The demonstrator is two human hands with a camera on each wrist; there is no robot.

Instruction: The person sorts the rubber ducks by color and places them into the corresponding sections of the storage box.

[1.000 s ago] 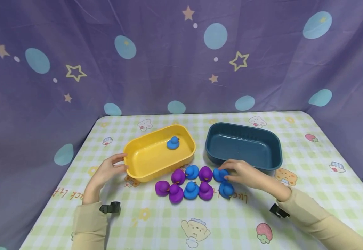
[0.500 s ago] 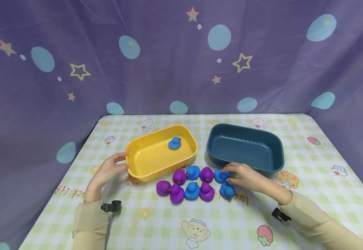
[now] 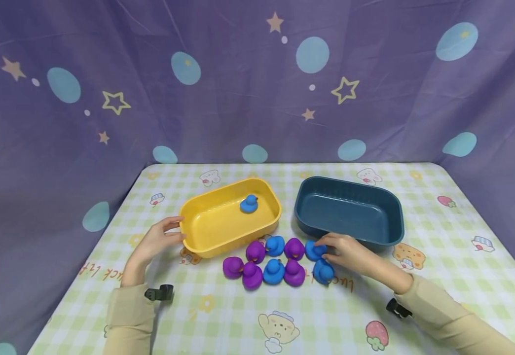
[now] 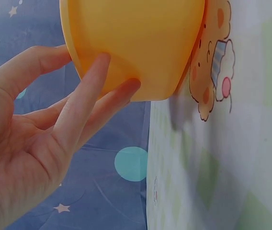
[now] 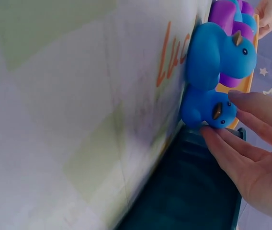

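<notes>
A person sits at a table covered in a checked cartoon cloth (image 3: 453, 231). Their left hand (image 3: 153, 244) rests at the 9 o'clock end of a yellow tub (image 3: 213, 227), its straight fingers (image 4: 85, 96) pressed against the outer wall and not curled around it. One small blue duck (image 3: 249, 203) sits inside that tub, toward 1 o'clock.

Their right hand (image 3: 348, 251) reaches to a cluster of rubber ducks at the 6 o'clock side of both tubs. Its fingertips (image 5: 217, 139) close lightly on the blue duck (image 3: 314, 250) at the cluster's 2 o'clock corner, pinching its head. This duck sits on the cloth just in front of the empty dark blue tub (image 3: 348, 209), with a second blue duck (image 3: 323, 271) touching or nearly touching it at 6 o'clock. Four purple ducks (image 3: 294, 248) and two more blue ones (image 3: 274, 270) crowd in on its 9 o'clock side.

The pinch looks shallow, set on a rounded, smooth head, so the duck could squirt free when lifted. The ducks are packed so closely that the fingers or a dragged duck could knock neighbours over or push them across the cloth. The left hand only presses the yellow tub, so a bump could slide it.
</notes>
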